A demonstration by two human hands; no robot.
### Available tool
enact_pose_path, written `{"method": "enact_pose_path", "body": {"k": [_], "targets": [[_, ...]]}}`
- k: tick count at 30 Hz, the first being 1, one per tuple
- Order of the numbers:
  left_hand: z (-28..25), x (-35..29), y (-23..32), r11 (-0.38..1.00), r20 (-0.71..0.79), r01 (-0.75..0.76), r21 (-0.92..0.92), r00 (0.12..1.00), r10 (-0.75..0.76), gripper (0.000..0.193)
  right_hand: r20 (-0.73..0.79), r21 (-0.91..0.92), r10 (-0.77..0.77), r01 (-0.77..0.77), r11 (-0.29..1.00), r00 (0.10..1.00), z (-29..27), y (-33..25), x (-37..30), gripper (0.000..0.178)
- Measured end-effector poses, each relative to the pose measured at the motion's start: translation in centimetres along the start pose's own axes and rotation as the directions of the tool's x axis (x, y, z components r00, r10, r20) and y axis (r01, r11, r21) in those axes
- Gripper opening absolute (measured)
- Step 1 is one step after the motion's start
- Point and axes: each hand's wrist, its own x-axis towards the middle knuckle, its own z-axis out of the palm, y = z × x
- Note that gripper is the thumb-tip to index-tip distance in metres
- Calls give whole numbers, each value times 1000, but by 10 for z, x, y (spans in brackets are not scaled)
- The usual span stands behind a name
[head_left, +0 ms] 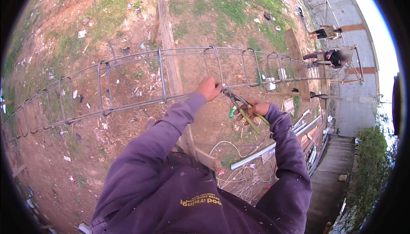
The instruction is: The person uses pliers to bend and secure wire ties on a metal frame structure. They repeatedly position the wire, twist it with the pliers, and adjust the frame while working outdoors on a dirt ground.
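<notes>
My left hand [209, 89] grips the lower bar of the rebar cage [162, 74], which lies across wooden posts: heavy, stiff, best held at a stirrup. My right hand [255, 108] clamps the green-handled pincers [243, 108], jaws at the bar; light, rigid.

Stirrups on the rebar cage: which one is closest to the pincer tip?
The stirrup just right of the upright wooden plank. The left hand grips the bar at its foot, and the green-handled pincers in the right hand point there.
</notes>
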Motion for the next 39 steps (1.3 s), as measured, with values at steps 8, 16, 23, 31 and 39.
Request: {"method": "enact_pose_path", "body": {"k": [8, 16, 23, 31, 39], "targets": [[4, 1, -5, 997, -25, -75, -10, 997, 74, 36, 95, -252, 190, -161, 954, 977, -18, -55, -2, 76], [3, -1, -1, 998, -36, -61, -20, 998, 60, 35, -86, -416, 331, -336, 845, 940, -4, -87, -8, 79], [2, -2, -1, 999, -24, -44, 1, 999, 44, 38, -66, -372, 363, -360, 856, 930, -11, -79, -7, 82], [9, 0, -6, 998, -83, -58, -28, 995, 55, 39, -43, -365, 316, -309, 878, 948, -7, -75, -7, 68], [9, 3, -2, 999, -61, 14, 42, 998, -12, 35, -376, -345, -2, -138, 928, 926, 28, -7, 7, 27]]}}
